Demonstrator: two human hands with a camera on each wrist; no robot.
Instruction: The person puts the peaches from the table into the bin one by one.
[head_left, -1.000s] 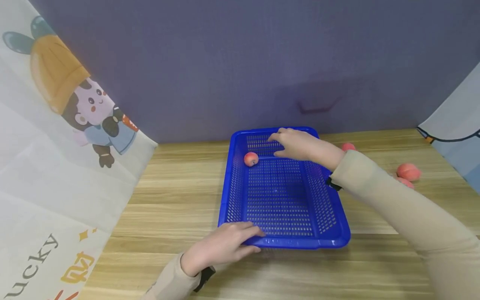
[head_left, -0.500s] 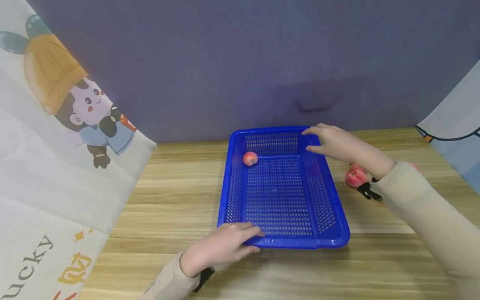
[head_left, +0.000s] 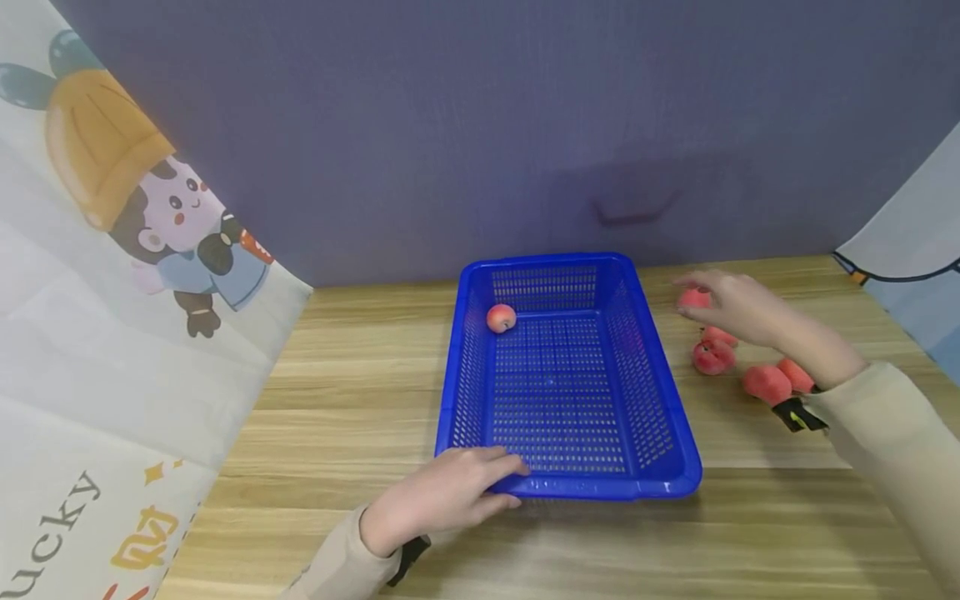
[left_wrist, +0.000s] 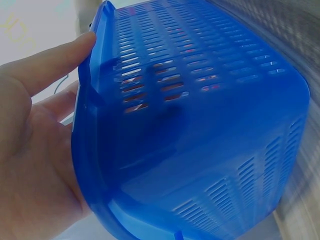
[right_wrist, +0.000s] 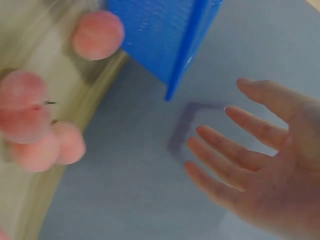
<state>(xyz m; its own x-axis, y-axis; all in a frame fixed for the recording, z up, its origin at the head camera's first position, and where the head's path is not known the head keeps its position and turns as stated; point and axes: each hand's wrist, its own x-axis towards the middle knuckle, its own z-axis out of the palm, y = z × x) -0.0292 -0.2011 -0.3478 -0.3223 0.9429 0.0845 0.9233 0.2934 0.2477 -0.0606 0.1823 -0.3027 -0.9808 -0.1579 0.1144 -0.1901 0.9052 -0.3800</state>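
So the setup is a wood-grain counter (head_left: 337, 400) backed by a dark grey-blue panel (head_left: 375, 125), with a white printed sheet (head_left: 75, 350) on the left (cartoon kid in an orange hat, kinda cute) and another pale sheet (head_left: 911, 196) at the right.

Count-wise: 1 blue basket (head_left: 600, 487), 2 hands, and 6 peaches that I can make out. 1 peach (head_left: 500, 319) sits inside the basket, up near the far left corner, and 5 loose peaches (head_left: 767, 384) are on the counter to the right of it.

The left hand (head_left: 450, 493) has its grip clamped on the basket's near rim, thumb outside and fingers over the edge. The right hand (head_left: 738, 308) is over the loose peaches with its grip apart, fingers spread and a bare palm in the right wrist view.

Hard-to-see stuff: the right hand partly covers the farthest loose peach, that hand is a bit blurry from the head, both sleeves (head_left: 885, 433) run out of frame, and the left wrist view crops the basket.
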